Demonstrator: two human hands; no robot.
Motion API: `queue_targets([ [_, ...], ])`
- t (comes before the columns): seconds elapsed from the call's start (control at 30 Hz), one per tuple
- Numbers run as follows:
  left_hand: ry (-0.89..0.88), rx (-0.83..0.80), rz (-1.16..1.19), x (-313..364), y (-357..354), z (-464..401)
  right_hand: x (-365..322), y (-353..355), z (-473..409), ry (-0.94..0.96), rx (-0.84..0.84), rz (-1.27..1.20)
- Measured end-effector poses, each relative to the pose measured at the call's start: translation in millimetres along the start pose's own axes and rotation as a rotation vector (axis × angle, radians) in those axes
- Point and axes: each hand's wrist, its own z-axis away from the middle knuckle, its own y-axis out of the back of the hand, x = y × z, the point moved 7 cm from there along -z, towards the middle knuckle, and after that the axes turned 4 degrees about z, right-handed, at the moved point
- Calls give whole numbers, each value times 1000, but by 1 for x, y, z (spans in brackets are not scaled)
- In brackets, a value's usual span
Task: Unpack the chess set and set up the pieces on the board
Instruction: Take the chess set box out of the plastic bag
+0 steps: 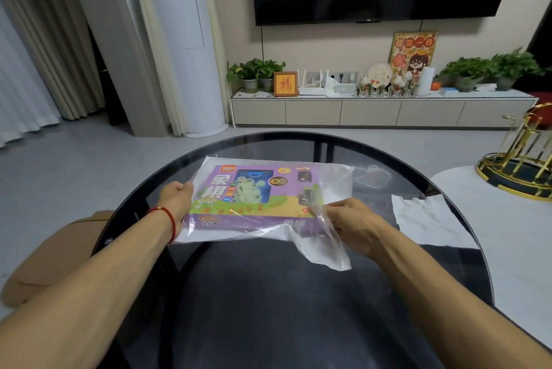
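Note:
A purple xiangqi chess set box (pixel 254 195) lies flat on the round dark glass table (pixel 268 294), still inside a clear plastic bag (pixel 322 246). Through the box's window I can see pale round pieces. My left hand (pixel 176 198), with a red cord at the wrist, grips the box's left edge through the bag. My right hand (pixel 349 217) pinches the loose plastic at the box's near right corner. The bag's open flap hangs over toward me on the right.
A white tissue (pixel 424 219) lies on the table's right side. A white round table (pixel 507 249) with a gold rack (pixel 525 165) stands at the right. A tan stool (pixel 53 255) sits to the left. The TV cabinet (pixel 379 111) is across the floor.

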Motion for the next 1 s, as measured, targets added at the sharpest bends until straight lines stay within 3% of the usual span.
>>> queue_targets([
  [0.13,-123,144,-193,14,37,-20,-1,9,1,-18,-55,-281],
  [0.4,-79,188,-316,25,74,-38,18,6,18,-174,-114,-241],
  [0.6,30,6,-394,-9,57,-31,26,-1,15,-164,-44,131],
  [0.7,51,-28,-461,-13,47,-18,29,4,9,-130,34,181],
  [0.87,79,51,-509,-24,52,-24,33,4,17,-207,-139,83],
  [1.0,90,51,-489,-31,50,-26,30,0,21,-165,-242,157],
])
